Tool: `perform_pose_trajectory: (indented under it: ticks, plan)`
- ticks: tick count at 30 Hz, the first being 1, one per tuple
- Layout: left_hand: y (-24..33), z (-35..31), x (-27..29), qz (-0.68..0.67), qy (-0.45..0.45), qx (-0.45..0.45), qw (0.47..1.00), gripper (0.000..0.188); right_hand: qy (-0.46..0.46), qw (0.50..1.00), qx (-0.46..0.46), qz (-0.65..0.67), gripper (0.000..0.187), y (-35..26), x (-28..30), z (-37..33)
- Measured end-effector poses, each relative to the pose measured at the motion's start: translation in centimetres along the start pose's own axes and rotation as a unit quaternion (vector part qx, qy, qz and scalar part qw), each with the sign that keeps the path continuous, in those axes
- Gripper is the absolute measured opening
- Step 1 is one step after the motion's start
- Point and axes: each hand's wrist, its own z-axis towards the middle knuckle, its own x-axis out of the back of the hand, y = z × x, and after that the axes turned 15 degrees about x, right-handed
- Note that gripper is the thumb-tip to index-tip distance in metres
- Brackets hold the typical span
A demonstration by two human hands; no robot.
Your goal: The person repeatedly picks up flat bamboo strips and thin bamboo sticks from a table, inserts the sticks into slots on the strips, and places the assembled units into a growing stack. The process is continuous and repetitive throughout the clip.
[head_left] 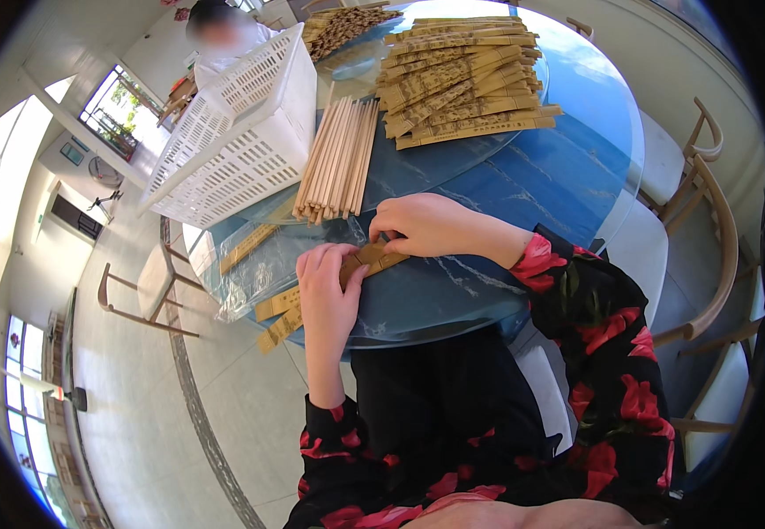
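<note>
A white plastic basket [241,132] stands on the left of a round blue glass tabletop [541,185]. Beside it lies a bundle of bare wooden chopsticks [336,159]. At the near edge, the left hand [328,295] presses down on a tan paper chopstick sleeve [373,258], fingers curled over it. The right hand [422,225] pinches the sleeve's far end. The sleeve looks light, thin and easily creased, best held by its ends. A stack of filled sleeves [462,79] lies farther right, near wooden chairs [709,203].
</note>
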Motion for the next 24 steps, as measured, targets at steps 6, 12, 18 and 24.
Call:
perform_pose_trajectory:
  ticks: [6, 12, 18, 24]
  plan:
    - [0.3, 0.1, 0.0, -0.006, 0.000, -0.011, 1.000, 0.027, 0.034, 0.999, 0.014, 0.000, 0.018, -0.4, -0.2, -0.2]
    - [0.2, 0.0, 0.1, -0.005, 0.002, -0.016, 1.000, 0.026, 0.031, 0.999, 0.019, -0.005, 0.013, -0.7, 0.0, 0.0]
    - [0.4, -0.1, -0.1, -0.006, 0.006, -0.014, 1.000, 0.030, 0.070, 0.996, -0.008, 0.054, 0.012, 0.0, -0.6, 0.3]
    - [0.9, -0.1, 0.1, 0.016, 0.030, -0.060, 0.998, 0.035, 0.042, 0.947, -0.123, 0.295, 0.015, -0.1, -0.2, 0.4]
